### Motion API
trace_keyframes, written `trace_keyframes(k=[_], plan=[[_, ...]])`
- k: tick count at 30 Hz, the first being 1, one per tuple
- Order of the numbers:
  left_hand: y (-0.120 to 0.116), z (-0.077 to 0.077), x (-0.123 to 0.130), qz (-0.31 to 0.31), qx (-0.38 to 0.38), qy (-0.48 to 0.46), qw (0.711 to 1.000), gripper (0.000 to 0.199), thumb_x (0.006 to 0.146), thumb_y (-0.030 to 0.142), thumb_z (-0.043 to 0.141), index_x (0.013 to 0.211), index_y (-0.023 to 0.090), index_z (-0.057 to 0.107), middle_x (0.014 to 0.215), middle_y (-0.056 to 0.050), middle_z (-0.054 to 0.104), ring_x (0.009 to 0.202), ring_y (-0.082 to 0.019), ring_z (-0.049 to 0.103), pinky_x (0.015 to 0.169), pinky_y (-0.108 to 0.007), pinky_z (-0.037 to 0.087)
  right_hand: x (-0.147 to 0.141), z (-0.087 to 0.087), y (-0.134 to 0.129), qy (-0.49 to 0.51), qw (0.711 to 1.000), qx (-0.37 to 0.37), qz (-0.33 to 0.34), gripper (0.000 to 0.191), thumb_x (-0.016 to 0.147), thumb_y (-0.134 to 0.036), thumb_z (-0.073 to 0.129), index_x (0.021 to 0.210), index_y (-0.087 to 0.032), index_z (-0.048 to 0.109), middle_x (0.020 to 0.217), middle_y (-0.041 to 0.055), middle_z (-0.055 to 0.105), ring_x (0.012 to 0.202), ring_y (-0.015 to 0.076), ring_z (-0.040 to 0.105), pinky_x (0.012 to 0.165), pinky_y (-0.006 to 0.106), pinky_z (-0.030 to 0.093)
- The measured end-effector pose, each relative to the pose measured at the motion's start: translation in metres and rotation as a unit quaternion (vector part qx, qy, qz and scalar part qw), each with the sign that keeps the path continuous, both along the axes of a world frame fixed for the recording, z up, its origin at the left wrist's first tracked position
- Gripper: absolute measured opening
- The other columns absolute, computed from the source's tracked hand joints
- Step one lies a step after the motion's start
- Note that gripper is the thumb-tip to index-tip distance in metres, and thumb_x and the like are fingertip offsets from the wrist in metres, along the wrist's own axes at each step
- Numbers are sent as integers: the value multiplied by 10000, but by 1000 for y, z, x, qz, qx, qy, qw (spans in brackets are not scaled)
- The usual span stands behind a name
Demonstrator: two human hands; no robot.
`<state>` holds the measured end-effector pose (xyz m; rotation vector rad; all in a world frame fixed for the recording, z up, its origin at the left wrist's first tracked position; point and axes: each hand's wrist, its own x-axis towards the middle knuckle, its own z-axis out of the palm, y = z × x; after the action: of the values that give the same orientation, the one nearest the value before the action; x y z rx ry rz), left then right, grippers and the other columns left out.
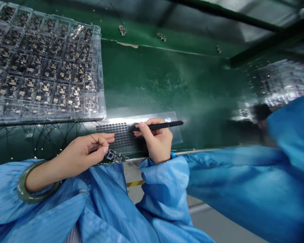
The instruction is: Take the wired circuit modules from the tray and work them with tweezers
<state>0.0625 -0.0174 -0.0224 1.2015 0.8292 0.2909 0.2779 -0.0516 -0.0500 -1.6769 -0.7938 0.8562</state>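
My left hand [87,152] is closed at the table's front edge, thumb and finger pinched on the left end of a small circuit board [113,156] that has a dark square part. My right hand [155,138] grips a black pen-like tool [167,125], its tip pointing left over a clear sheet [176,135]. Rows of small dark rectangles [116,133] cover the sheet's left part, between my two hands. The tool's tip is near the right end of these rows; whether it touches the sheet I cannot tell.
A clear plastic tray [102,81] with many circuit boards stands at the left, thin black wires along its front. Several small parts [122,30] lie at the back of the green table [147,77]. A co-worker's blue sleeve [291,135] and a blurred tray [285,79] are at the right.
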Motion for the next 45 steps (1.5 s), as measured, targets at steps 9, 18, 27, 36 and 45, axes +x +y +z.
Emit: trace_keyframes(k=[9, 18, 27, 36, 45], plan=[[-3, -5, -1, 7, -2, -6, 1000, 114, 882, 265, 517, 827, 172, 552, 1382, -142, 505, 1297, -237, 466, 1102, -415, 354, -1, -1, -1, -55, 998, -22, -1, 215, 731, -369, 708, 783, -206, 576, 613, -41, 655, 564, 145, 690, 557, 240, 545], [-4, -13, 5, 25, 4, -34, 999, 149, 872, 280, 530, 756, 186, 534, 1348, -163, 541, 1270, -237, 499, 1097, -433, 348, 8, -1, 0, 5, 1000, -6, 28, 267, 726, -407, 713, 785, -185, 577, 612, -14, 671, 520, 117, 651, 532, 217, 539], [-3, -15, 3, 23, 21, -46, 998, 172, 865, 311, 554, 754, 180, 552, 1340, -150, 557, 1294, -248, 471, 1111, -443, 325, 3, -3, 2, -20, 1000, 5, 8, 295, 677, -408, 747, 795, -177, 605, 611, -9, 671, 544, 154, 666, 553, 269, 555], [-1, -7, 1, 28, 6, -39, 999, 164, 850, 310, 575, 773, 166, 557, 1360, -163, 535, 1279, -259, 487, 1107, -448, 332, 3, -3, 1, 20, 1000, 17, -5, 294, 696, -413, 732, 816, -184, 592, 644, -23, 672, 539, 125, 660, 550, 252, 563], [0, -5, 0, 15, 5, -25, 1000, 157, 871, 303, 545, 806, 162, 565, 1375, -165, 519, 1290, -250, 474, 1114, -432, 328, 1, -5, 1, -21, 1000, 2, 4, 243, 705, -370, 734, 824, -198, 611, 644, -31, 672, 562, 142, 683, 587, 265, 576]])
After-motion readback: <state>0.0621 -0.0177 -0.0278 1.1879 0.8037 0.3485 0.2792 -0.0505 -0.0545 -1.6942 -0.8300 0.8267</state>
